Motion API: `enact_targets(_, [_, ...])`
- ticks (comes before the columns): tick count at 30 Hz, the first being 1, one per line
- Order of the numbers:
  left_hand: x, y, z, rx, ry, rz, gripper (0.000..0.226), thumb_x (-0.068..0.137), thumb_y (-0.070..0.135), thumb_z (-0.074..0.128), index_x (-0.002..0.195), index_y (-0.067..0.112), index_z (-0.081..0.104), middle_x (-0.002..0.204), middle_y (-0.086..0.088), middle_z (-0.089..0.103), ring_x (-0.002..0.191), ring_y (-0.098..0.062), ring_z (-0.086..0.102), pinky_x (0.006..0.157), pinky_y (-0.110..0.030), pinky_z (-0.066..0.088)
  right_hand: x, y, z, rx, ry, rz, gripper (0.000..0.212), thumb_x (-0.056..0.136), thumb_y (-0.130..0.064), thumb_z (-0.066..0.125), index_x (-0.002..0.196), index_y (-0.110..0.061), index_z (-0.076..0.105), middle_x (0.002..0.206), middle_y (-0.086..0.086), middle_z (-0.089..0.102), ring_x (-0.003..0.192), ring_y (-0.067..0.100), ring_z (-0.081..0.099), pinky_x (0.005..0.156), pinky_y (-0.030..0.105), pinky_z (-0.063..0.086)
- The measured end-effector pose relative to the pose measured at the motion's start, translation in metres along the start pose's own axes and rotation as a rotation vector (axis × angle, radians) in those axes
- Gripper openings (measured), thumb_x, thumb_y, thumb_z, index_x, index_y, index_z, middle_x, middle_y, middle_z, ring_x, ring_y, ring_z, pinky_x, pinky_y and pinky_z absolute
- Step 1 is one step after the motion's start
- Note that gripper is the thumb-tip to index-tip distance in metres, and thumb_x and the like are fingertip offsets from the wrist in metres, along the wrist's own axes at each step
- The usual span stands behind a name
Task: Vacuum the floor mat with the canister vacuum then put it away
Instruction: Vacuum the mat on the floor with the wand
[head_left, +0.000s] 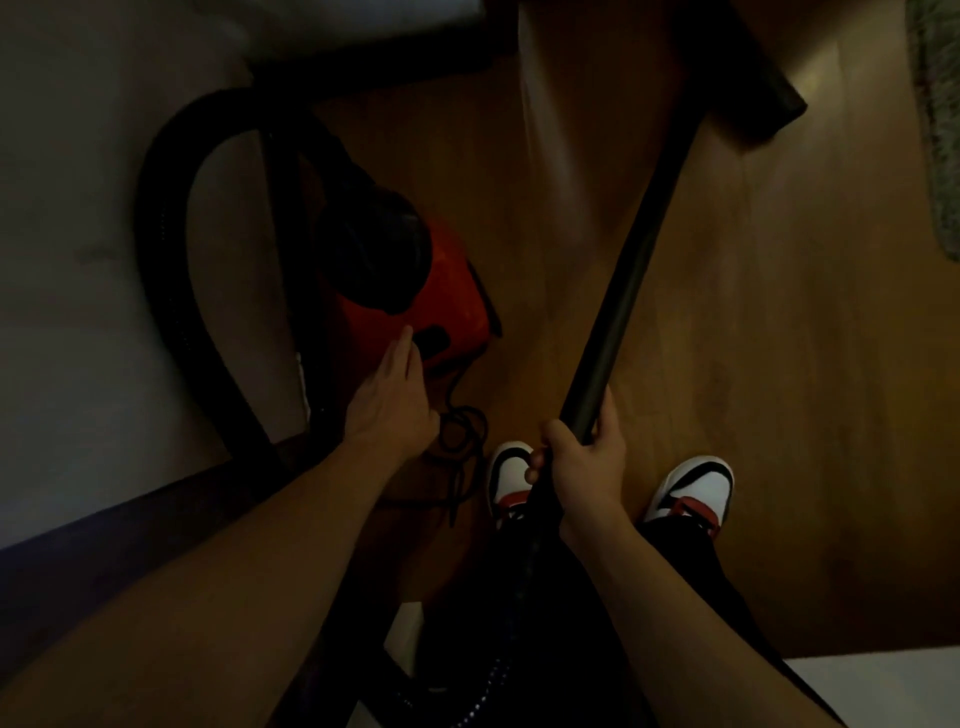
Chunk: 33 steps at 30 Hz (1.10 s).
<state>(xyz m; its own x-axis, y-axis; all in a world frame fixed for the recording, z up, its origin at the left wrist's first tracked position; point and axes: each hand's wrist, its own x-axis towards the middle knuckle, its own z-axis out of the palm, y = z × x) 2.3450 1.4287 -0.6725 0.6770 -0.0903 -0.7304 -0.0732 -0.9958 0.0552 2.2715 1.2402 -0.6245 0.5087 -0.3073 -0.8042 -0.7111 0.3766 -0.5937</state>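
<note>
Red canister (415, 306) is being reached for
Left hand (389, 400), fingers straight and grasping nothing, is probably seeking its switch; right hand (582, 462) is clenching the wand (639, 260) steady.

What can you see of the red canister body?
The canister looks like red plastic, with a rounded black top and a dark rectangular patch, maybe a switch, on its near end. It sits on the wooden floor. A black hose loops away from its far end, and a black cord trails from the near end. The left hand touches it with a fingertip beside the patch.
</note>
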Motion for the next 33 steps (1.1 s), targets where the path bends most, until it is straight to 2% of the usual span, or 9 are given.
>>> enact_targets(6, [0.006, 0.002, 0.014, -0.067, -0.01, 0.009, 0.089, 0.095, 0.022, 0.053, 0.156, 0.008, -0.009, 0.162, -0.002, -0.027, 0.153, -0.022, -0.006, 0.124, -0.041, 0.014, 0.006, 0.011, -0.003, -0.002, -0.006, 0.014, 0.077, 0.097, 0.0, 0.057, 0.155, -0.043, 0.03, 0.07, 0.008, 0.052, 0.049, 0.019, 0.053, 0.047, 0.031, 0.05])
enact_targets(9, [0.008, 0.003, 0.018, -0.023, 0.046, 0.056, 0.09, 0.094, 0.024, 0.054, 0.156, 0.006, -0.008, 0.163, -0.003, -0.025, 0.153, -0.022, -0.007, 0.124, -0.043, 0.014, 0.005, 0.011, -0.003, 0.025, -0.008, 0.019, 0.074, 0.097, 0.0, 0.057, 0.154, -0.041, 0.032, 0.056, -0.002, 0.052, 0.047, 0.018, 0.052, 0.043, 0.029, 0.048])
enact_targets(14, [0.01, 0.005, 0.026, 0.082, 0.095, 0.111, 0.093, 0.095, 0.035, 0.053, 0.156, 0.007, -0.012, 0.161, -0.001, -0.029, 0.153, -0.02, -0.009, 0.124, -0.044, 0.01, 0.005, 0.009, 0.002, 0.044, -0.02, 0.012, 0.07, 0.098, 0.0, 0.057, 0.154, -0.035, 0.033, 0.049, -0.004, 0.051, 0.044, 0.017, 0.051, 0.042, 0.029, 0.047])
enact_targets(18, [0.011, 0.008, 0.029, 0.086, 0.083, 0.099, 0.095, 0.093, 0.034, 0.049, 0.154, 0.011, -0.02, 0.16, -0.002, -0.033, 0.151, -0.019, -0.017, 0.125, -0.045, 0.005, 0.004, 0.007, 0.003, 0.047, -0.031, 0.012, 0.07, 0.097, -0.001, 0.058, 0.153, -0.035, 0.034, 0.051, -0.003, 0.051, 0.045, 0.018, 0.051, 0.042, 0.03, 0.047])
enact_targets(24, [0.014, 0.006, 0.031, 0.019, 0.053, 0.114, 0.096, 0.089, 0.034, 0.048, 0.155, 0.013, -0.019, 0.159, 0.002, -0.035, 0.15, -0.017, -0.021, 0.125, -0.042, 0.002, 0.006, 0.01, 0.001, 0.046, -0.034, 0.014, 0.07, 0.097, 0.0, 0.059, 0.153, -0.036, 0.035, 0.054, -0.004, 0.052, 0.044, 0.016, 0.052, 0.041, 0.029, 0.047])
enact_targets(30, [0.015, 0.013, 0.024, 0.115, -0.028, 0.088, 0.103, 0.087, 0.045, 0.05, 0.153, 0.017, -0.024, 0.156, -0.003, -0.041, 0.149, -0.021, -0.025, 0.124, -0.047, -0.001, 0.0, 0.005, 0.003, 0.055, -0.016, 0.021, 0.074, 0.096, 0.0, 0.059, 0.153, -0.04, 0.034, 0.058, -0.001, 0.052, 0.042, 0.016, 0.051, 0.041, 0.028, 0.046])
enact_targets(33, [0.009, 0.026, 0.011, 0.079, -0.045, 0.058, 0.1, 0.089, 0.049, 0.047, 0.153, 0.018, -0.023, 0.16, -0.004, -0.033, 0.15, -0.021, -0.021, 0.124, -0.046, -0.002, -0.006, -0.002, 0.005, 0.047, -0.015, 0.02, 0.076, 0.097, 0.001, 0.058, 0.155, -0.04, 0.032, 0.054, -0.004, 0.053, 0.045, 0.018, 0.05, 0.046, 0.032, 0.049])
